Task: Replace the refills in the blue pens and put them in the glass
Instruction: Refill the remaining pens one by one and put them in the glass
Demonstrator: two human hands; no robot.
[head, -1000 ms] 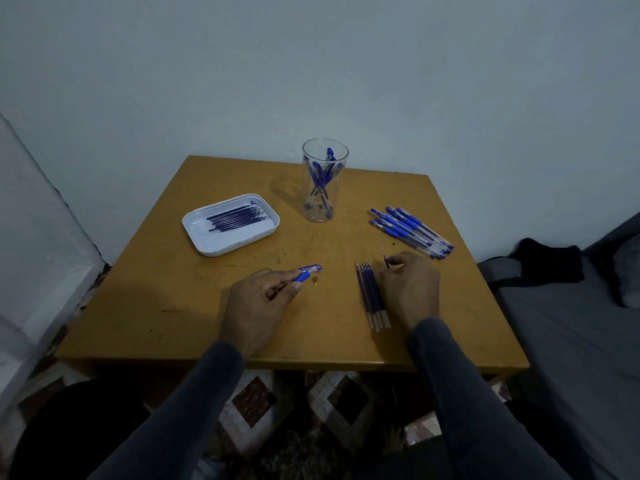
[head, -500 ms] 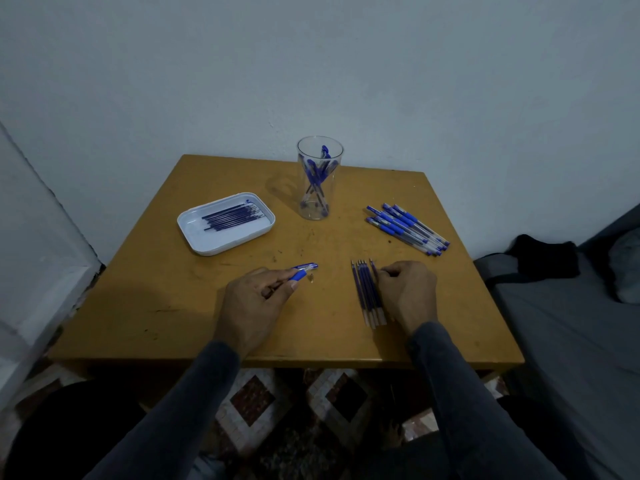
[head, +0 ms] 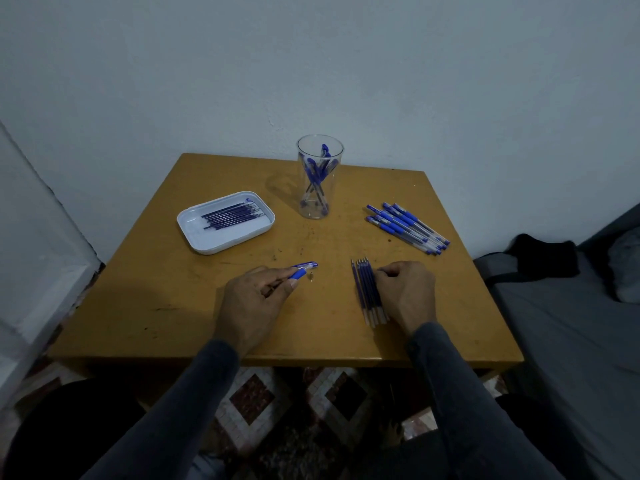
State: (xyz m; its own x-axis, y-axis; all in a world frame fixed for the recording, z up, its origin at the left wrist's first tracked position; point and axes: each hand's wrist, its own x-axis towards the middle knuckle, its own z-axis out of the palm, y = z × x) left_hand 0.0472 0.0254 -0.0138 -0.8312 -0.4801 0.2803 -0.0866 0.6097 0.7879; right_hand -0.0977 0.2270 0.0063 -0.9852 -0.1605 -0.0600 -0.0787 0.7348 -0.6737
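the right hand (head: 405, 292) has dropped curled onto the refills (head: 367, 292) near the table's front edge, seemingly picking one, left hand (head: 252, 299) still pinching the pen (head: 302, 269).

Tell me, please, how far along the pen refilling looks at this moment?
Partly done. Several blue pens already stand in the glass, and refills lie in the white tray, which look like the old ones. In hand: the left hand holds a pen, while the right hand picks at the refills beside it. Left: the row of pens lying right of the glass.
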